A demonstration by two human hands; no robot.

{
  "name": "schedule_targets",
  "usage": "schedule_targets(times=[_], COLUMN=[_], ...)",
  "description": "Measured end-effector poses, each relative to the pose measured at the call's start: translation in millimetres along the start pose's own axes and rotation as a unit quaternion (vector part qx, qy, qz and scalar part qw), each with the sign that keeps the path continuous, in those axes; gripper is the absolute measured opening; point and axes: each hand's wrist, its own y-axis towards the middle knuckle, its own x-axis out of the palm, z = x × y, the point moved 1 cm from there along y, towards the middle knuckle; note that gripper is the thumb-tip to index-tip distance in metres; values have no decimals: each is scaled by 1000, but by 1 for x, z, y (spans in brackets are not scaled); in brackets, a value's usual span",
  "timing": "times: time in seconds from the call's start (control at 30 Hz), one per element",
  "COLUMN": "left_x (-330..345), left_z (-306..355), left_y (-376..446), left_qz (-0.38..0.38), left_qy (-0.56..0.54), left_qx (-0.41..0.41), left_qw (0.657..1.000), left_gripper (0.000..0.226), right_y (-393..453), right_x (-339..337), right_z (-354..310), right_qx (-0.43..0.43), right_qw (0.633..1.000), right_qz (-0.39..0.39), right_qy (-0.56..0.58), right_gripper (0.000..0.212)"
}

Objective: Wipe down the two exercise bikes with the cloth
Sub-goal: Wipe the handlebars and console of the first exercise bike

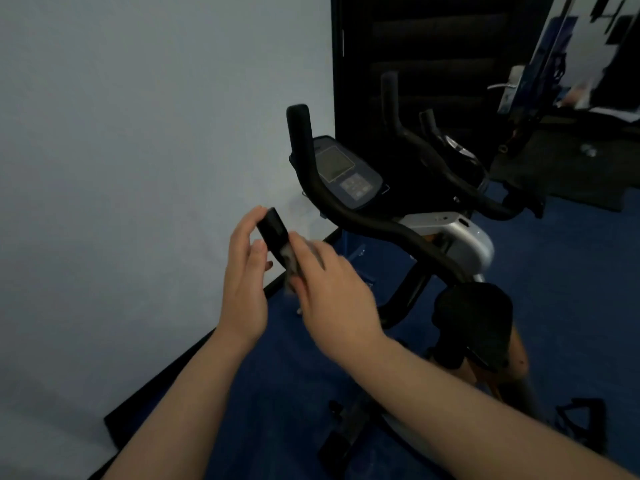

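My left hand (pixel 244 271) holds a small flat black object (pixel 273 230) upright in front of me. My right hand (pixel 332 296) presses a pale crumpled cloth (pixel 290 259) against the object's lower part; the hand is blurred and hides most of the cloth. To the right stands the near exercise bike, with a curved black handlebar (pixel 381 223), a console (pixel 346 171) with a grey screen, a silver body (pixel 464 240) and a black seat (pixel 474 313). Behind it the dark handlebars of a second bike (pixel 393 98) rise against a black door.
A pale wall (pixel 138 150) fills the left side, with a black skirting along the blue floor (pixel 294 375). A black door (pixel 433 46) with a metal handle (pixel 502 85) stands behind the bikes. A black pedal (pixel 343 434) lies low beside my right forearm.
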Motion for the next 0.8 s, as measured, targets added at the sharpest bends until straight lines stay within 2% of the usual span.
schedule_targets(times=[0.1,0.27,0.33,0.43,0.5,0.63,0.73,0.8], left_x=[0,5,4,0,0,4,6,10], left_z=[1,-2,-1,1,2,0,1,1], left_y=[-1,-2,-2,-1,-2,-4,-6,-8], left_qz=[-2,2,3,-5,-10,-1,-3,-2], left_qy=[2,-26,-27,-15,-6,-19,-23,-17], left_qx=[-1,2,-4,-9,-10,-9,-9,-1], left_qw=[1000,1000,1000,1000,1000,1000,1000,1000], left_gripper=[51,58,55,49,52,56,56,47], right_y=[-26,33,40,3,-14,29,44,33], right_x=[-9,5,7,-3,-10,-5,-8,-20], right_z=[14,-7,-11,1,15,12,5,18], right_qx=[22,74,56,-18,-19,75,38,-3], right_qw=[1000,997,997,1000,1000,987,986,978], right_qz=[-7,-33,-25,-16,-19,-97,-130,-179], right_qy=[-17,21,41,6,1,108,102,106], right_gripper=[58,54,55,56,54,47,51,55])
